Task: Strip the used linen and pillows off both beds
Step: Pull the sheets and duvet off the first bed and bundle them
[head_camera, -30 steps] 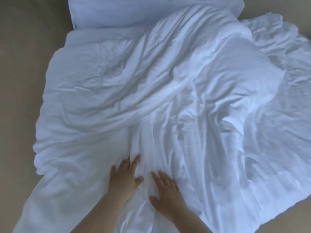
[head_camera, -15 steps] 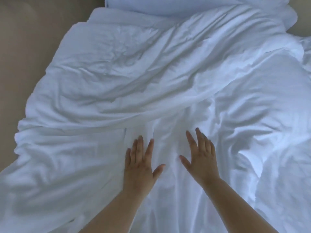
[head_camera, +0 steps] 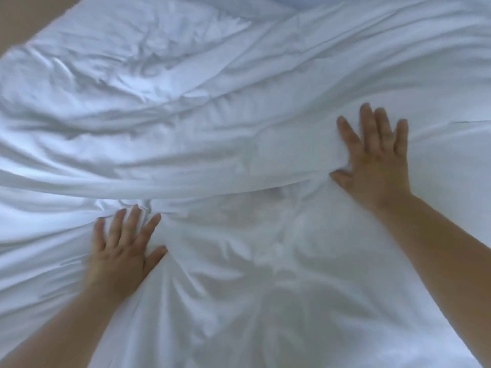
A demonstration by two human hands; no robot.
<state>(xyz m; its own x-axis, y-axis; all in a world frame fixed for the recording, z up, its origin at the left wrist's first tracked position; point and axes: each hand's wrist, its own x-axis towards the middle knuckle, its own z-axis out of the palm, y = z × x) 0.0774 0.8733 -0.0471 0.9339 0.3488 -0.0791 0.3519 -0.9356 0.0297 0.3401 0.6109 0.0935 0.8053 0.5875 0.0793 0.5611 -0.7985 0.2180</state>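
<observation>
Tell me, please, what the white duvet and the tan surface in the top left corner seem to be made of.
White duvet: soft woven fabric, probably cotton or a cotton blend, with a faint sheen; it creases in fine folds and puffs as if padded. Tan surface: smooth, matte, too blurred to name.

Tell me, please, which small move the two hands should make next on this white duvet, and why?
Probably curl the fingers of both hands to bunch up a fold of the duvet. The left hand and the right hand lie flat on it with fingers spread, gripping nothing, so the crumpled cover cannot yet be pulled away.
</observation>
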